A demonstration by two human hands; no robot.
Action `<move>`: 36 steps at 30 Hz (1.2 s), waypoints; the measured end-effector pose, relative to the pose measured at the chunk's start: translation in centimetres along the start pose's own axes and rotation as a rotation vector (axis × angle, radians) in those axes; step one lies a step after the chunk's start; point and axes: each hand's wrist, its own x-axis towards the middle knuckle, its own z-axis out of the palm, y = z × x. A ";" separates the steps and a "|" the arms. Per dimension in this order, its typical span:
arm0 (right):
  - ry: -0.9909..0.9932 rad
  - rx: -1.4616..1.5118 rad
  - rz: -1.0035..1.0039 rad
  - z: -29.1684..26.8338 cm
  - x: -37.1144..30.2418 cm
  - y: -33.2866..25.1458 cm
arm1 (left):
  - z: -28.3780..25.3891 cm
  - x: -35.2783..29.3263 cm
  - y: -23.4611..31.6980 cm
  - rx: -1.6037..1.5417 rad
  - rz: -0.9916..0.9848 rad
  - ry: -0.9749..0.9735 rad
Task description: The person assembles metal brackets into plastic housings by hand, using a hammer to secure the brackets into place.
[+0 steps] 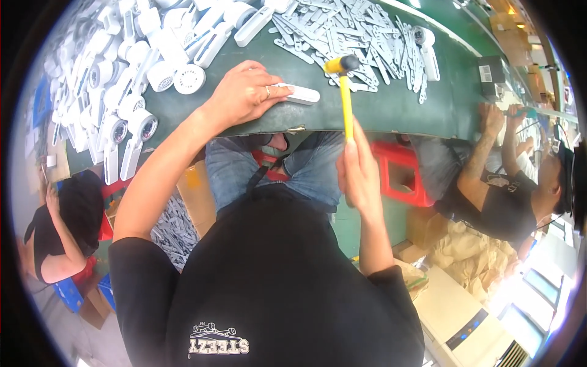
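Observation:
My left hand presses a white handheld device down on the green table top. Its rounded handle end sticks out to the right of my fingers, while the rest is hidden under them. In my right hand is a small hammer with a yellow handle and a yellow-and-black head. Its head is raised just right of the device, apart from it. My right fingers wrap round the lower handle near the table's front edge.
A large heap of white fan-like devices with round heads covers the table's left. Many flat grey strips lie at the back, beside a single white device. A red stool stands below. Co-workers sit left and right.

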 end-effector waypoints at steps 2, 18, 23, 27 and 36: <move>0.010 -0.071 -0.015 0.3 -1.9 -0.3 | 0.2 0.3 0.0 0.012 0.017 0.024; 0.005 -0.335 0.018 1.6 -3.2 -0.5 | 0.1 0.2 0.0 0.009 0.027 0.035; 0.106 -0.333 -0.067 1.9 -3.7 -0.1 | 0.1 0.4 -0.1 -0.004 0.011 0.013; 0.095 -0.251 -0.060 1.3 -4.0 -0.4 | 0.3 0.7 -0.2 -0.019 0.024 0.023; 0.058 -0.426 0.001 1.3 -3.0 0.8 | -1.1 1.9 -0.5 -0.131 -0.075 -0.224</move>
